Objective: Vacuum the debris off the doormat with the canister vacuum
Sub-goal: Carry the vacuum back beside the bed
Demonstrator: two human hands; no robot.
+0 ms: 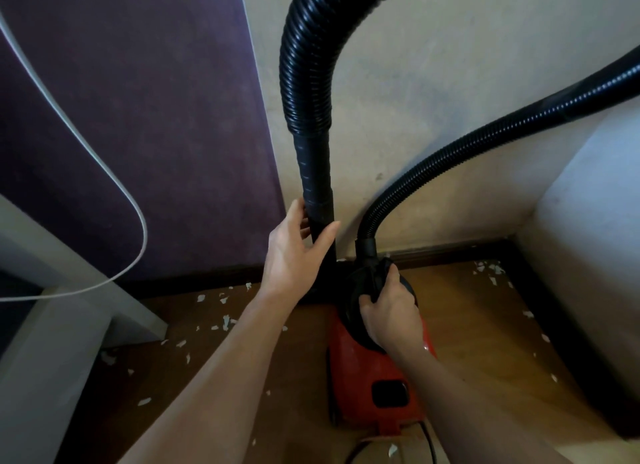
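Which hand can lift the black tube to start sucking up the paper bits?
Probably left: the left hand grips the tube. The right hand is lower, gripping the black fitting on the red vacuum.

Vacuum point(381, 377) on floor point(485, 325), against wall point(450, 99).

The canister vacuum point(381, 387) was red, its ribbed hose point(304, 82) black. White paper scraps point(225, 321) dotted the brown wooden floor point(478, 325); the door point(138, 117) was purple.

Red canister vacuum point(381, 387) by the wall, black ribbed hose point(304, 65) looping overhead, white scraps point(225, 321) scattered around
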